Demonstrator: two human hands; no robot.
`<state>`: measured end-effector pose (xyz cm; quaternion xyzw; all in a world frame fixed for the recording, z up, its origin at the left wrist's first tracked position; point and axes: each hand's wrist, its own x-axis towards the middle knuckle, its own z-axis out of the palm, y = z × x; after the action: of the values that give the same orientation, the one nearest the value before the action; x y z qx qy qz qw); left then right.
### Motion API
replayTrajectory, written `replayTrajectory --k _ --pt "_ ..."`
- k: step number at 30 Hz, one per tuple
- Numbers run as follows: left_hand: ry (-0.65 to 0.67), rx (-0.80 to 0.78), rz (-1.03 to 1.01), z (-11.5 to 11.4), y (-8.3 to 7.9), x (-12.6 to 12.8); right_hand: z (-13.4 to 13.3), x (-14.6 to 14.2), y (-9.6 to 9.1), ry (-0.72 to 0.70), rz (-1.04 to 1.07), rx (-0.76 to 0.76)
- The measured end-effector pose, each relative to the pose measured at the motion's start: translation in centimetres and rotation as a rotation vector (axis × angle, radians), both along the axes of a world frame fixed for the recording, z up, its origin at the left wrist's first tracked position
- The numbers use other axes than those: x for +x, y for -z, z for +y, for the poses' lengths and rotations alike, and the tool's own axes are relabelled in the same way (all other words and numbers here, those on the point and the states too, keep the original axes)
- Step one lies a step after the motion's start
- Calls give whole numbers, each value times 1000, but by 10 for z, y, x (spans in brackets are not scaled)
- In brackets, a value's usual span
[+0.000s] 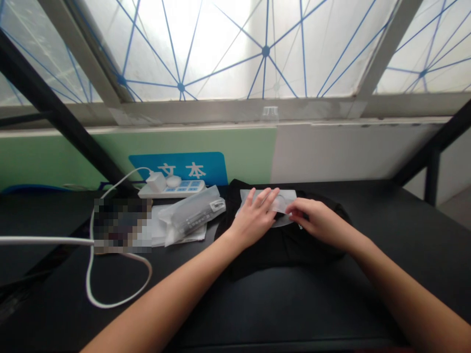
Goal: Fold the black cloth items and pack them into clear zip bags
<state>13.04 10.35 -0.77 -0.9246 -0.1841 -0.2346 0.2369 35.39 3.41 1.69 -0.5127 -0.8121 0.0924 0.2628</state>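
A translucent plastic bag (289,195) lies on a bunched black cloth (265,255) near the back of the black table. My left hand (256,215) rests flat on the bag, its fingers stretched out and a little apart. On the bag's right side, my right hand (312,215) pinches the edge between thumb and fingers. What lies inside the bag, if anything, is hidden by my left hand. Left of the cloth is a frosted plastic pouch (191,215) with a dark printed item in it, lying on flat white packets (156,228).
Behind the pouch, a white power strip (172,189) holds a plugged-in charger (156,181). A thick white cable (99,304) loops over the table's left side. Black metal frame bars (73,122) slant up at both sides, and a wall with windows stands behind the table.
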Motion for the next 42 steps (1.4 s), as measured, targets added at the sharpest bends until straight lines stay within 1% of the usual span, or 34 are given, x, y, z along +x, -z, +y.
replayTrajectory --k 3,4,5,7,9,11,15,19,22,26,29,32,36,39,42 --pt "116 -114 31 -9 -3 -27 -1 2 1 21 -172 78" --pt "119 -137 12 -10 -3 -36 -2 2 0 40 -219 99" --pt "98 -159 -15 -11 -3 -43 -3 0 0 60 -260 119" --pt "1 -208 -72 -10 0 -53 -6 -5 -1 98 -325 164" --pt "-78 -227 -109 -7 3 -57 -8 -13 -1 135 -363 232" --pt "-88 -195 -130 -4 4 -56 -7 -21 1 169 -391 315" --pt "-7 -119 -144 -1 4 -51 2 -36 9 183 -483 447" --pt "76 -101 -124 -6 4 -51 16 -43 16 124 -538 483" --pt "128 -88 -108 -10 4 -51 22 -45 21 126 -508 481" --pt "190 -75 -79 -16 4 -48 26 -45 32 112 -357 479" --pt "178 -87 -71 -18 3 -47 25 -43 36 91 -284 475" --pt "148 -133 -106 -17 2 -51 19 -40 33 79 -260 449" --pt "148 -261 -292 -12 -3 -57 7 -29 20 40 -207 399" --pt "170 -348 -500 -10 -7 -62 4 -17 11 22 -172 423" --pt "184 -389 -685 -9 -8 -64 6 -7 6 39 -46 433"
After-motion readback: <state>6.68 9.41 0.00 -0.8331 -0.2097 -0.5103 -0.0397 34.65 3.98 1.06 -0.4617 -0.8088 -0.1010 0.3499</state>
